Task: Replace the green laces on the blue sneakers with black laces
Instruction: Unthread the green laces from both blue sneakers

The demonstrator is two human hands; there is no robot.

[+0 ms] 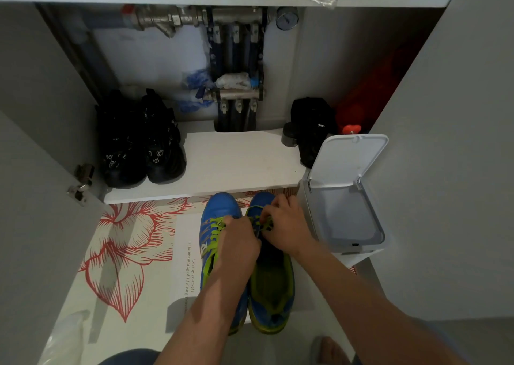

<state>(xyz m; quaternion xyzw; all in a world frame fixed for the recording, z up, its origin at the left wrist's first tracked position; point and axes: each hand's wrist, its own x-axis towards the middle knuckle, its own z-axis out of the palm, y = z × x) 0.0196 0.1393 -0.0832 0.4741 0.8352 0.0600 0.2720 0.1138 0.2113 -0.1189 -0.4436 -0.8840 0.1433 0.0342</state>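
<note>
While left hand point(239, 241) and right hand point(288, 225) pinch green laces point(265, 222), blue sneakers point(222, 204) lime-lined

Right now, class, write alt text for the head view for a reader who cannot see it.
The left hand and right hand work on blue sneakers on a floral mat, the right fingers pinching the green lace near one toe. Beyond, black shoes sit in an open cupboard; a white bin stands lid-up at right.

Qty, ref. 1 bin point(347, 159): 2 blue sneakers point(221, 206) w/ 2 green laces point(214, 234), just left; 2 black shoes point(164, 147), far left; 1 black bag point(313, 125), 1 jar point(289, 134), behind.
</note>
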